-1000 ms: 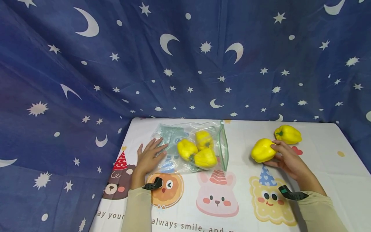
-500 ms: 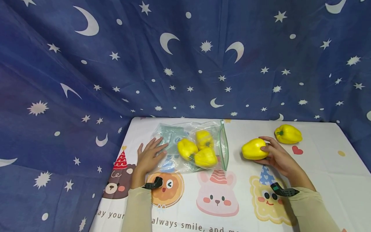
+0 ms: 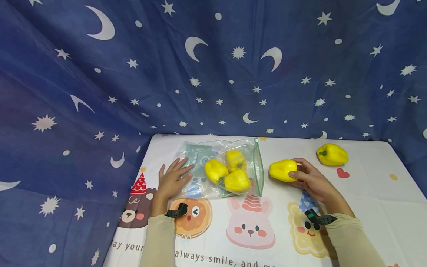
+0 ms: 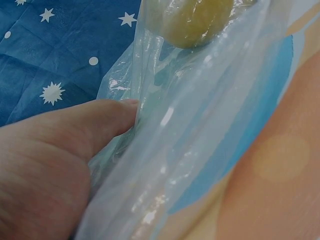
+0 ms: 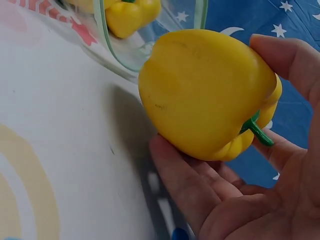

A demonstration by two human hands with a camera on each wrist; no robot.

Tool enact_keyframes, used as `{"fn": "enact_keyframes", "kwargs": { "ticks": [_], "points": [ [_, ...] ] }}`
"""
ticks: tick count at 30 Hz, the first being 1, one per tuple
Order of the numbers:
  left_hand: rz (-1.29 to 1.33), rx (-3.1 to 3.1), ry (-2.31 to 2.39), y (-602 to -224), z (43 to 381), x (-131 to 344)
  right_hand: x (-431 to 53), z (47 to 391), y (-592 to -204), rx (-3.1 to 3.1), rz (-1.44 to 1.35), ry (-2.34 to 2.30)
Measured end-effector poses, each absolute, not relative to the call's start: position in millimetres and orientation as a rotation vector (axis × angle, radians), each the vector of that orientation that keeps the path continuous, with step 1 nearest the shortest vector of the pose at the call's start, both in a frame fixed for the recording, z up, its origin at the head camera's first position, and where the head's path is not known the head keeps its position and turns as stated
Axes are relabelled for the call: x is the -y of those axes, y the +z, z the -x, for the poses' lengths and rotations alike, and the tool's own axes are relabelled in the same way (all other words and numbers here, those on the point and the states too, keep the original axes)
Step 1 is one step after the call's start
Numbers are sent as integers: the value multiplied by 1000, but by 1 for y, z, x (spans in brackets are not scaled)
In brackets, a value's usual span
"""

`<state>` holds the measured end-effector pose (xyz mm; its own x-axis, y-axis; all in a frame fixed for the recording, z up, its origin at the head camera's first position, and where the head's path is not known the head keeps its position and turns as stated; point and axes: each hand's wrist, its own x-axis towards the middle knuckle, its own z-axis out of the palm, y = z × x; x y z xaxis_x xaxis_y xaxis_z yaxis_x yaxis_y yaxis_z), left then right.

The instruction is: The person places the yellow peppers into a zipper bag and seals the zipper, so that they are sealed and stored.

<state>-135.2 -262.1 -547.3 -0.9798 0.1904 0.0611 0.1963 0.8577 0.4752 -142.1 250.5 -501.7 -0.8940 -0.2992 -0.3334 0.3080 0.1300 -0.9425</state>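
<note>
My right hand (image 3: 311, 181) grips a yellow bell pepper (image 3: 282, 170) by its stem end, just right of the bag's mouth. In the right wrist view the held pepper (image 5: 205, 95) shows a green stem facing the palm, and its shadow falls on the tablecloth. A clear zip bag (image 3: 255, 163) with a green-edged mouth lies on its side, the mouth gaping to the right. Inside it sit three yellow bell peppers (image 3: 216, 171). My left hand (image 3: 171, 183) rests spread on the bag's closed left end; its thumb (image 4: 100, 122) lies against the plastic.
Another yellow bell pepper (image 3: 332, 154) lies at the back right of the table. A white tablecloth (image 3: 377, 193) with cartoon prints covers the table. A blue curtain (image 3: 230, 66) with moons and stars hangs behind and along the left side.
My right hand has carried the bell pepper leftward, away from the one at the back right and up close to the bag's mouth. My left hand and the bag have stayed in place.
</note>
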Motion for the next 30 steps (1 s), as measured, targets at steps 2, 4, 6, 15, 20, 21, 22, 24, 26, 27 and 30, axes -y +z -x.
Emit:
{"fn": "enact_keyframes", "kwargs": {
  "ticks": [2, 4, 6, 15, 20, 21, 22, 24, 26, 27, 30],
  "points": [
    [313, 3018, -776, -547, 135, 262, -248, 143, -502, -1977, -6, -1809],
    [313, 3020, -776, -547, 136, 262, -245, 144, -502, -1979, 1, -1806],
    [314, 3023, -777, -547, 136, 262, -242, 145, -503, -1977, 3, -1803],
    [313, 3026, -777, -548, 135, 263, -227, 149, -507, -1939, 22, -1823],
    [311, 3030, -768, -549, 136, 263, -218, 152, -511, -1923, 20, -1845],
    [310, 3031, -769, -549, 136, 263, -217, 153, -512, -1919, 18, -1849],
    [308, 3032, -769, -549, 136, 263, -215, 154, -512, -1916, 11, -1853],
    [306, 3033, -773, -549, 136, 263, -211, 156, -513, -1909, 2, -1856],
    [303, 3034, -771, -549, 136, 263, -207, 158, -514, -1899, -7, -1858],
    [303, 3035, -769, -549, 136, 263, -206, 158, -514, -1894, -14, -1858],
    [306, 3033, -769, -548, 136, 263, -202, 161, -516, -1883, -44, -1850]
  ]
}}
